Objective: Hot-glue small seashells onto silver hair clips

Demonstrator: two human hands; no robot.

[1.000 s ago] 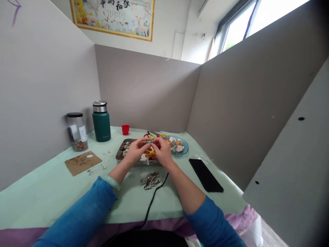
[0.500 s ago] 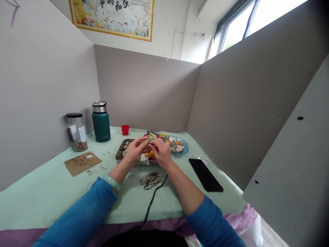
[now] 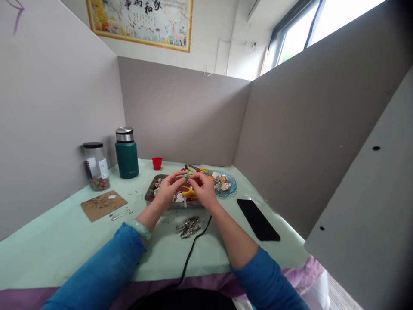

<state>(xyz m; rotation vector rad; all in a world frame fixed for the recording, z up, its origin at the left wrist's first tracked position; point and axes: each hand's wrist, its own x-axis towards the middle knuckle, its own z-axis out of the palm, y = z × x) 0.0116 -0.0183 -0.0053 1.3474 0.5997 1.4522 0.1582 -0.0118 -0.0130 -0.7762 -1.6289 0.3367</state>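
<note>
My left hand (image 3: 168, 190) and my right hand (image 3: 204, 189) meet above a metal tray (image 3: 167, 206), fingers bent and pinched together. Between their fingertips is a small greenish piece (image 3: 186, 176), partly hidden and too small to name. Beneath the hands, a yellow glue gun (image 3: 187, 193) with a pale tip lies over the tray among small ornaments. In front of the tray is a loose pile of metal pin-like pieces (image 3: 188, 227). A blue glass plate (image 3: 232, 186) of colourful ornaments stands just beyond my right hand.
Pliers (image 3: 202, 170) lie behind the tray. A red cup (image 3: 157, 163), green flask (image 3: 127, 157) and lidded jar (image 3: 97, 165) stand at the back left. Brown card (image 3: 103, 206) and safety pins (image 3: 121, 213) lie left, a black phone (image 3: 258, 219) right. A black cord (image 3: 190, 254) crosses the front.
My fingers have shifted slightly around the small greenish piece, with the right hand's fingertips a little farther from the left's. Everything else stays in place.
</note>
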